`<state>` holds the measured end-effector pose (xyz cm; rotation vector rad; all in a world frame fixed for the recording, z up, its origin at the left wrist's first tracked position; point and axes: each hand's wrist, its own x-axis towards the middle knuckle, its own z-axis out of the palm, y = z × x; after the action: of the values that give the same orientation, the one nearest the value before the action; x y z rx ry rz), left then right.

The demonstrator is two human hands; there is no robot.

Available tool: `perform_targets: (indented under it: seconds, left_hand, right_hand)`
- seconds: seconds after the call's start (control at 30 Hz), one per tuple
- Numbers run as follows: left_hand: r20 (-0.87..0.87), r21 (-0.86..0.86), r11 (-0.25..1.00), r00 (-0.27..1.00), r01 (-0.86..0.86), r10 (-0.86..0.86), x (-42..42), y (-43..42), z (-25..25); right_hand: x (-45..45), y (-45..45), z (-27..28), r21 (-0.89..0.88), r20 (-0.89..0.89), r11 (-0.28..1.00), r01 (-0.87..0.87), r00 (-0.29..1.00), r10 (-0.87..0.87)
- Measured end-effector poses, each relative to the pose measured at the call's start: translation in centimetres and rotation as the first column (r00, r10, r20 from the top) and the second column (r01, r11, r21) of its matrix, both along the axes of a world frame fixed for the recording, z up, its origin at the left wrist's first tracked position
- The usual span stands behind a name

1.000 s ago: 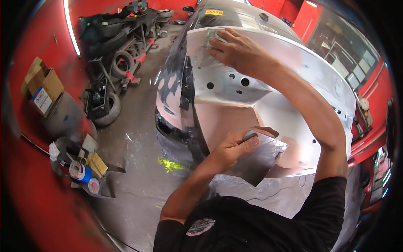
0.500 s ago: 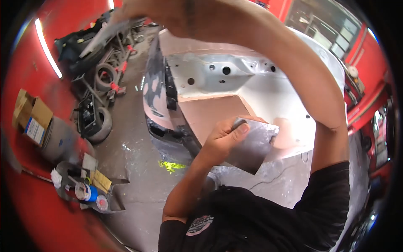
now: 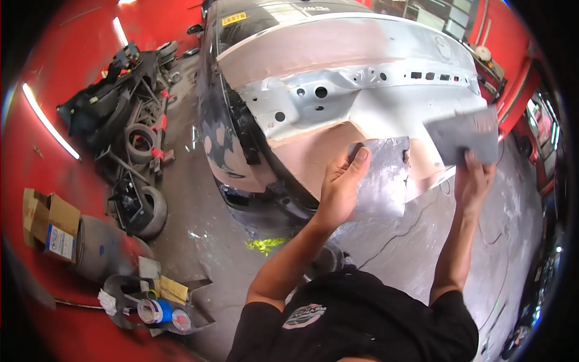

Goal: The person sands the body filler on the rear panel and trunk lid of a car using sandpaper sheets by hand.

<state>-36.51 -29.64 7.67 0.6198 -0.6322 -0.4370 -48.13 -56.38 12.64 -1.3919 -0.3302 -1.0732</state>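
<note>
My left hand (image 3: 339,190) grips a flat, shiny metal putty plate (image 3: 383,181), thumb over its near edge. A small dark, rough patch sits on the plate's right edge. Held out to the right, my right hand (image 3: 474,181) pinches a grey putty spreader (image 3: 461,137) by its lower edge. The spreader is apart from the plate and overlaps the car's right side in view; I cannot tell whether it touches. In front of both hands is the car's rear lid (image 3: 404,111), bare white and silver with round holes. A pinkish-brown filler area (image 3: 313,148) covers its lower left.
At left, tires (image 3: 148,214) and metal parts line the red wall. A cardboard box (image 3: 53,226) sits on a drum (image 3: 111,250). Nearer, a low stand (image 3: 123,289) bears a blue-banded can (image 3: 155,310) and other items. Bright yellow-green scraps (image 3: 264,245) lie by the bumper.
My right hand has swung from the upper left, across the view, down to the right with the spreader. My left hand still holds the plate, now turned more upright. The view has tilted up.
</note>
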Motion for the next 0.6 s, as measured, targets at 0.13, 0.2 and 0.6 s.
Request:
perform_targets:
  seconds: [0.13,0.2,0.6]
  left_hand:
    - [0.098,0.043,0.994,0.991,-0.101,0.096,-1.2,0.0,2.1]
    - [0.213,0.098,0.981,0.966,-0.17,0.146,-1.1,-0.3,2.4]
    - [0.653,0.225,0.851,0.722,-0.475,0.23,2.1,-0.3,12.8]
  right_hand:
    - [-6.0,-1.0,-6.0,0.275,-0.082,0.954,0.117,0.992,-0.097]
    - [-8.2,-1.1,-7.7,0.357,-0.109,0.925,0.134,0.989,-0.101]
    - [-9.5,-1.3,-14.3,0.452,-0.117,0.892,-0.014,0.99,0.075]
